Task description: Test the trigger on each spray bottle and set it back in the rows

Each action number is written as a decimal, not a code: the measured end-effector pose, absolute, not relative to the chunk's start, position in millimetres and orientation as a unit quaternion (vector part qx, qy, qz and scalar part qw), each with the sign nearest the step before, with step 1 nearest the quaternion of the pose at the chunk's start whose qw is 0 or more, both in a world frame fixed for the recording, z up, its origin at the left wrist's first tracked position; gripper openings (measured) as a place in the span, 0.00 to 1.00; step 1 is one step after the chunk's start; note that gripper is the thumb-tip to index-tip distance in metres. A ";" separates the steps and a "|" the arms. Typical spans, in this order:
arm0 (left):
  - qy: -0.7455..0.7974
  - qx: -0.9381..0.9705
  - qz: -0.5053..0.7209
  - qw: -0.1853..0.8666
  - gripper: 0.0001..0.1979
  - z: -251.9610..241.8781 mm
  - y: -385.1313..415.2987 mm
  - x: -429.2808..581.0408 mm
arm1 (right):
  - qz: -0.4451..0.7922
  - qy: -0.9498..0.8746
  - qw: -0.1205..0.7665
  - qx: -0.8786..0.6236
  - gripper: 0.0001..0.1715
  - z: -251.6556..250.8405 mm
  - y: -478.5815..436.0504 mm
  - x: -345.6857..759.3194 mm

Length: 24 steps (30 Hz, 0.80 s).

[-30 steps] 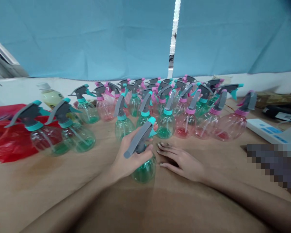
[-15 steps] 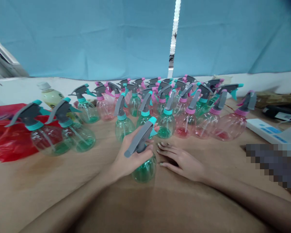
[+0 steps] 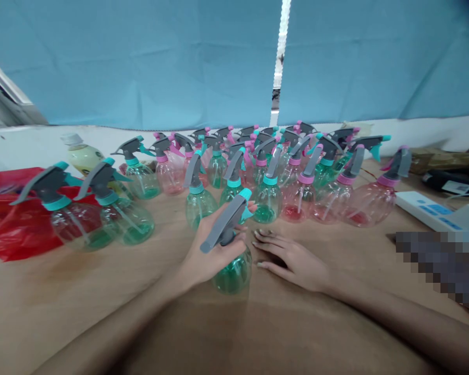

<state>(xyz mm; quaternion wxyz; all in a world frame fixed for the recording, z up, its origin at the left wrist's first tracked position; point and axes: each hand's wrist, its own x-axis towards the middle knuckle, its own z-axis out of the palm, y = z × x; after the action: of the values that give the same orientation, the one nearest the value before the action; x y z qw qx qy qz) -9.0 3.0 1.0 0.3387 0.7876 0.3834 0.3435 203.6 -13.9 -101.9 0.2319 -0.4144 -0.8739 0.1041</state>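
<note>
My left hand (image 3: 214,250) is wrapped round the neck of a green spray bottle (image 3: 232,273), which stands upright on the wooden table (image 3: 289,333). Its grey trigger head with a turquoise nozzle rises above my fingers; the collar is hidden by them. Just right of the bottle, my right hand (image 3: 293,258) rests palm down on the table, fingers stretched out and holding nothing. Closest behind my hands stand a green spray bottle (image 3: 266,205) with a turquoise collar and a pink spray bottle (image 3: 299,202) with a pink collar.
Several more green and pink spray bottles crowd the back. Two green ones (image 3: 127,224) stand at left before a red plastic bag (image 3: 23,234) and a pale capped bottle (image 3: 84,156). At right lie a white power strip (image 3: 430,208) and a black object (image 3: 453,182). A blue cloth (image 3: 180,62) hangs behind.
</note>
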 end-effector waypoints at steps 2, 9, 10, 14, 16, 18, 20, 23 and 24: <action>0.380 0.790 0.342 0.339 0.24 0.6 2.9 -9.2 | 0.105 -0.874 0.231 -0.415 0.29 -101.5 -13.9 203.4; 0.387 0.792 0.346 0.321 0.23 0.1 3.4 -8.8 | 0.105 -0.876 0.228 -0.411 0.29 -101.8 -13.3 203.6; 0.384 0.793 0.348 0.319 0.23 0.0 3.4 -8.8 | 0.105 -0.876 0.227 -0.412 0.29 -102.0 -13.2 203.7; 0.381 0.797 0.356 0.304 0.23 -0.4 3.2 -8.8 | 0.104 -0.875 0.228 -0.413 0.29 -102.3 -13.3 203.6; 0.387 0.797 0.359 0.292 0.23 -0.4 2.9 -8.9 | 0.103 -0.875 0.228 -0.414 0.29 -102.1 -13.4 203.5; 0.393 0.798 0.359 0.281 0.22 0.2 2.8 -9.0 | 0.103 -0.876 0.225 -0.414 0.30 -101.9 -13.5 203.4; 0.389 0.802 0.360 0.275 0.21 1.6 2.6 -8.8 | 0.103 -0.876 0.227 -0.413 0.29 -101.9 -13.5 203.5; 0.371 0.809 0.367 0.271 0.19 4.5 2.1 -8.4 | 0.100 -0.875 0.233 -0.412 0.29 -102.1 -13.6 203.6; 0.369 0.810 0.368 0.268 0.18 5.2 1.9 -8.2 | 0.098 -0.875 0.234 -0.412 0.29 -102.2 -13.6 203.6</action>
<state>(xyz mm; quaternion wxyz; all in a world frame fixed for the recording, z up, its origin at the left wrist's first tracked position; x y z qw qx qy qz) -8.2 1.9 5.2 0.2676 0.8104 0.3686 0.3685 203.6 -13.6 -102.2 0.2345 -0.4120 -0.8750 0.0985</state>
